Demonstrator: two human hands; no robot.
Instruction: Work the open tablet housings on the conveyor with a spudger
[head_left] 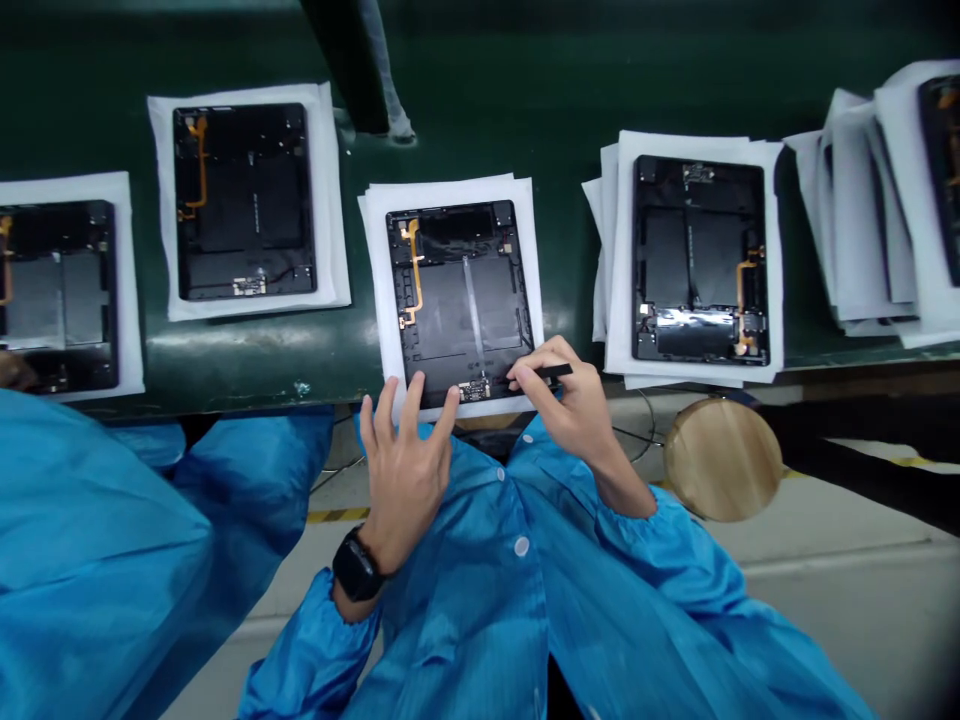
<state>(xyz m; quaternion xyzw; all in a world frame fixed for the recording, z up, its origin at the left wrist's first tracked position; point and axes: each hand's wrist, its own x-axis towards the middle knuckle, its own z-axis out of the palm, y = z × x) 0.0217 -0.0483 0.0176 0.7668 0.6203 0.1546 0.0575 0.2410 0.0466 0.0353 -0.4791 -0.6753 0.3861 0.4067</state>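
Observation:
In front of me an open black tablet housing [442, 310] lies on white foam sheets [381, 290]. An orange flex cable [416, 275] runs down its left side, and a small circuit board [474, 389] sits at its near edge. My left hand [405, 465] has its fingers spread, with fingertips resting on the near left part of the housing and by the board. My right hand [564, 395] pinches a thin black stick-like tool [555, 371] at the near right corner. The tool's tip is hidden by the fingers.
More tablet housings on foam sheets lie on the green bench: a left one [244, 200], a far-left one [56, 300] and a right one [701, 260]. Stacked foam sheets [862, 220] stand farther right. A co-worker's blue sleeve [90, 520] is at left. A round wooden stool [722, 460] stands below the bench.

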